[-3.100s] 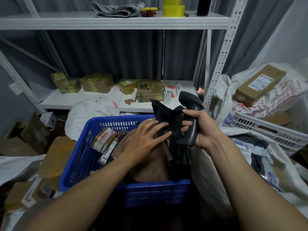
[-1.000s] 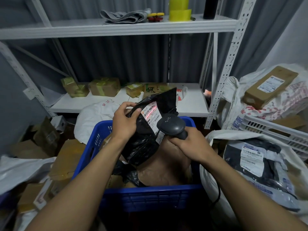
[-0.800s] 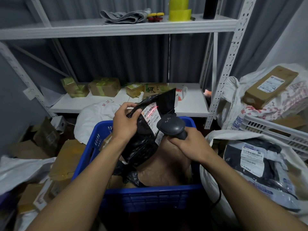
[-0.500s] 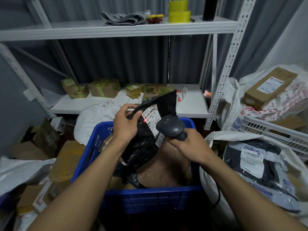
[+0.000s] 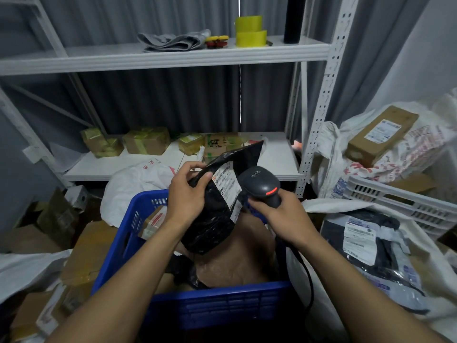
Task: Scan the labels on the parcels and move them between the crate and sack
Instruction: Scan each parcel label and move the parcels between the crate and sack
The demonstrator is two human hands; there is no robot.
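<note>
Scanning label [image 5: 227,186] | left hand [image 5: 186,194] grips black parcel [image 5: 210,226] over crate [image 5: 222,305] | right hand [image 5: 279,216] grips scanner [image 5: 261,184] | next, likely: carry parcel right into near sack [image 5: 346,206]

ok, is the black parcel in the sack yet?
No, the left hand grips the black parcel above the blue crate, while the right hand holds the scanner beside its label.

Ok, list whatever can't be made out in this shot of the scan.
All head view:
- Label on the black poly parcel: print too small and blurred to read.
- Barcode scanner: its window faces away, so no beam is visible.
- Blue crate: the parcel held over it hides much of its contents.
- White sack: cut off by the right edge.
</note>
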